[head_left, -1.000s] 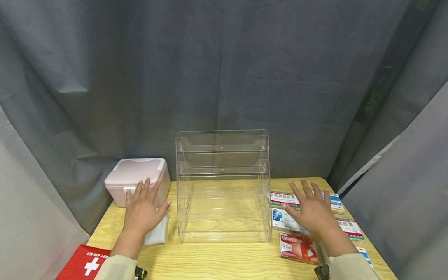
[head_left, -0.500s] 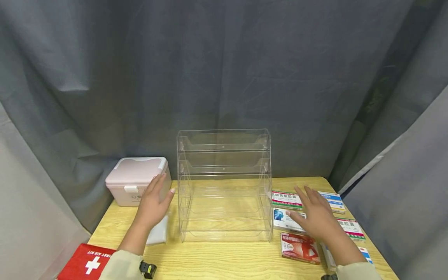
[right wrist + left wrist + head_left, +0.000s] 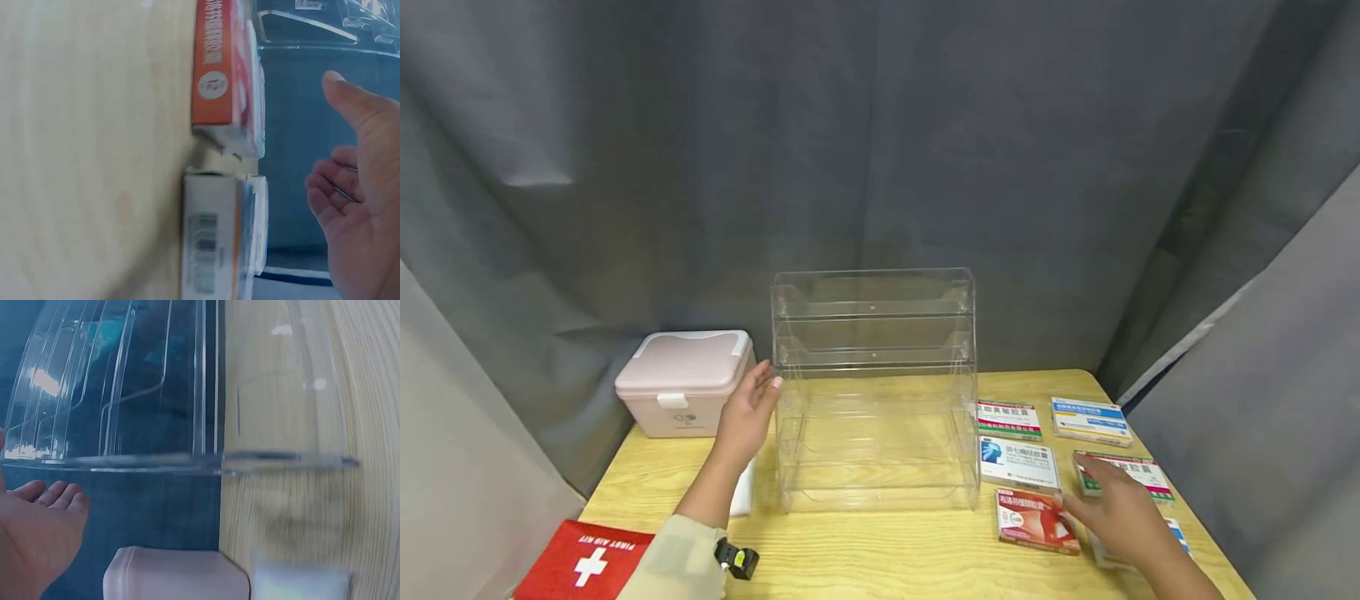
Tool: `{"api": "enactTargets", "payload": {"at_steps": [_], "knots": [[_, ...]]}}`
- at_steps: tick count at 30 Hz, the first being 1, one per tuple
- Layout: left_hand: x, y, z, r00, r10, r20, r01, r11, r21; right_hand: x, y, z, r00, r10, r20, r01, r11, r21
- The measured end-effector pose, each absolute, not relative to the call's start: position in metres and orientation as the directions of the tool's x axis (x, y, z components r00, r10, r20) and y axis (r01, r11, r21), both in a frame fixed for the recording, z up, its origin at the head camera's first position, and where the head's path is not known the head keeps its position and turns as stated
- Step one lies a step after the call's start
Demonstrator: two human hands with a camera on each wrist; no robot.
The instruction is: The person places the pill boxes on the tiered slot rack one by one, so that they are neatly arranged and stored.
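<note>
A clear acrylic tiered rack point(image 3: 876, 492) stands mid-table. My left hand point(image 3: 747, 421) is at its left side, fingers loosely extended and nothing held; contact with the rack is unclear. The left wrist view has that hand point(image 3: 40, 534) beside the rack's side panel point(image 3: 187, 461). Over the medicine boxes at right hovers my right hand point(image 3: 1123, 517), between a red box point(image 3: 1036, 521) and a white-green box point(image 3: 1138, 477). In the right wrist view, the hand point(image 3: 369, 206) has its thumb spread, its fingers slightly bent and an empty palm, beside the red box point(image 3: 214, 69) and a barcoded box point(image 3: 209, 237).
A pink lidded box point(image 3: 685, 383) stands back left, with a white packet point(image 3: 742, 492) in front. A red first aid pouch point(image 3: 587, 562) lies front left. Further boxes include a blue-white one point(image 3: 1090, 421) and a white one point(image 3: 1018, 462). Grey curtains point(image 3: 865, 150) enclose the table.
My left hand has moved right, from in front of the pink box to the rack's left side. My right hand has shifted nearer and to the right, uncovering several medicine boxes.
</note>
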State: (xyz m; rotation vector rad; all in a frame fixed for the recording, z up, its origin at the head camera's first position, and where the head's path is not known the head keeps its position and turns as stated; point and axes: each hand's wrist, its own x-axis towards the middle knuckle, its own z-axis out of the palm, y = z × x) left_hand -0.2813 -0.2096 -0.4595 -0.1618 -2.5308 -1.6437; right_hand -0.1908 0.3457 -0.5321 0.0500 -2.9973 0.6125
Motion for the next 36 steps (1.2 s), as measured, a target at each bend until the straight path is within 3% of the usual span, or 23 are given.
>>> {"api": "enactTargets", "payload": {"at_steps": [6, 12, 21, 28, 36], "knots": [[-0.286, -0.200, -0.459, -0.993, -0.008, 0.121, 0.116, 0.226, 0.967, -0.180, 0.350, -0.543, -0.998, -0.051, 0.031, -0.059, 0.914, -0.401], [-0.290, -0.198, -0.460, -0.995, -0.065, 0.075, 0.064, 0.150, 0.987, -0.183, 0.343, -0.545, -0.995, -0.043, -0.090, -0.005, 0.923, -0.384], [-0.294, -0.192, -0.465, -0.993, -0.102, 0.062, 0.047, 0.136, 0.990, -0.189, 0.343, -0.548, -0.986, -0.123, -0.110, -0.075, 0.929, -0.363], [-0.293, -0.190, -0.467, -0.992, -0.106, 0.061, 0.047, 0.127, 0.991, -0.193, 0.345, -0.550, -0.980, -0.124, -0.154, -0.056, 0.922, -0.384], [-0.291, -0.188, -0.468, -0.991, -0.113, 0.072, 0.057, 0.129, 0.990, -0.191, 0.343, -0.548, -0.980, -0.160, -0.115, -0.107, 0.924, -0.367]]}}
